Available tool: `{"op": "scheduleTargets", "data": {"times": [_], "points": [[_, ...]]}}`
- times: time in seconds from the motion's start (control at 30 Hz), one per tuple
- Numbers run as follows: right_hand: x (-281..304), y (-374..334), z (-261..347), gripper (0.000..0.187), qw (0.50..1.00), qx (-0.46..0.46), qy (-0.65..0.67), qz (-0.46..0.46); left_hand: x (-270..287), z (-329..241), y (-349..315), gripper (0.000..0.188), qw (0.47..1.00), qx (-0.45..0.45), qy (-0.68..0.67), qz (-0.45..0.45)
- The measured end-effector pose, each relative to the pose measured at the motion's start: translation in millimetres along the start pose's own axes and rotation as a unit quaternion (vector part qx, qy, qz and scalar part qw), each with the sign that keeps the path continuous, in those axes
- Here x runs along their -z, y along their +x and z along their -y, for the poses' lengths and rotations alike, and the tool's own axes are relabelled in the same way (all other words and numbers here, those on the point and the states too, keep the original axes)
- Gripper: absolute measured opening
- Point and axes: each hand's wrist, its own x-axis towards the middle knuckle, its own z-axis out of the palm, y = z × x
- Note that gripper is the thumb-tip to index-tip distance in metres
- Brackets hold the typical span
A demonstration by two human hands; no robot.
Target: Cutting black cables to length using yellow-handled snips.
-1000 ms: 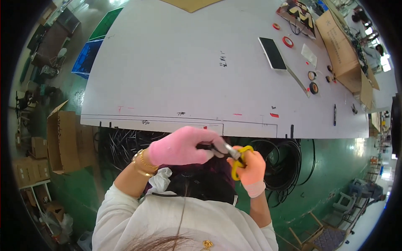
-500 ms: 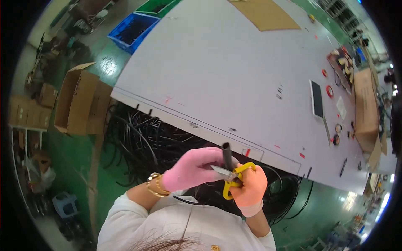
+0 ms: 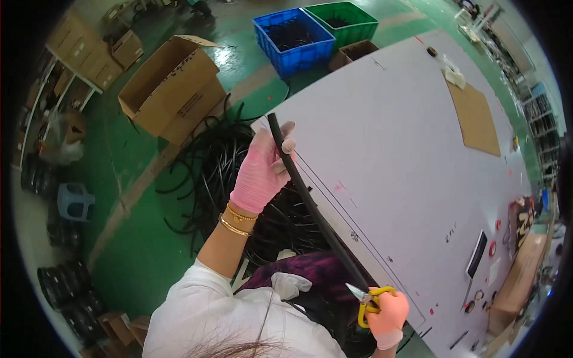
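Observation:
My left hand (image 3: pixel 262 164), in a pink glove, is closed around the upper end of a long black rubber tube (image 3: pixel 322 221). The tube slants down along the table's near edge toward my right hand (image 3: pixel 388 313), which wears an orange glove. Yellow-handled scissors (image 3: pixel 365 299) sit in my right hand, their silver blades spread and pointing left beside the tube's lower end. Whether the right fingers also touch the tube is hidden. A heap of black tubes (image 3: pixel 209 173) lies below and left of the table edge.
The pale table (image 3: pixel 382 131) bears marked lines, a brown board (image 3: pixel 474 116), a phone-like white-framed slab (image 3: pixel 476 253) and tape rolls. On the green floor stand an open cardboard box (image 3: pixel 173 89), a blue crate (image 3: pixel 292 45), a green crate (image 3: pixel 358 27) and a grey stool (image 3: pixel 76 201).
My left hand has moved up and left, away from the scissors, with a long tube now stretched between the hands. My right hand has moved down and right. The view has turned left.

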Motion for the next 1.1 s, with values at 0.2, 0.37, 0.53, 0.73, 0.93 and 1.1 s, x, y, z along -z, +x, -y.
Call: {"op": "scheduleTargets", "data": {"times": [0.2,0.37,0.53,0.73,0.93,1.1], "points": [[23.5,27.7,8.2,0.031,0.979,0.010,-0.160,-0.124,5.3,-4.5,14.6,0.073,0.630,-0.309,0.651,-0.291],[19.7,43.4,-3.5,0.037,0.969,0.029,-0.216,-0.115,6.3,-3.9,25.2,0.072,0.416,-0.390,0.814,-0.116],[3.3,52.4,0.8,0.033,0.969,0.069,-0.220,-0.083,13.9,-3.8,37.7,0.080,0.322,-0.327,0.874,-0.159],[-12.7,64.0,2.2,0.024,0.973,0.090,-0.206,-0.048,33.7,-12.3,53.9,0.101,0.398,-0.234,0.803,-0.377],[-22.5,68.9,4.4,0.023,0.974,0.080,-0.211,-0.023,25.7,-20.4,68.2,0.067,0.236,-0.261,0.860,-0.369],[-24.8,74.4,1.0,0.024,0.971,0.105,-0.210,-0.048,32.9,2.8,57.4,0.023,0.446,-0.262,0.855,0.043]]}}
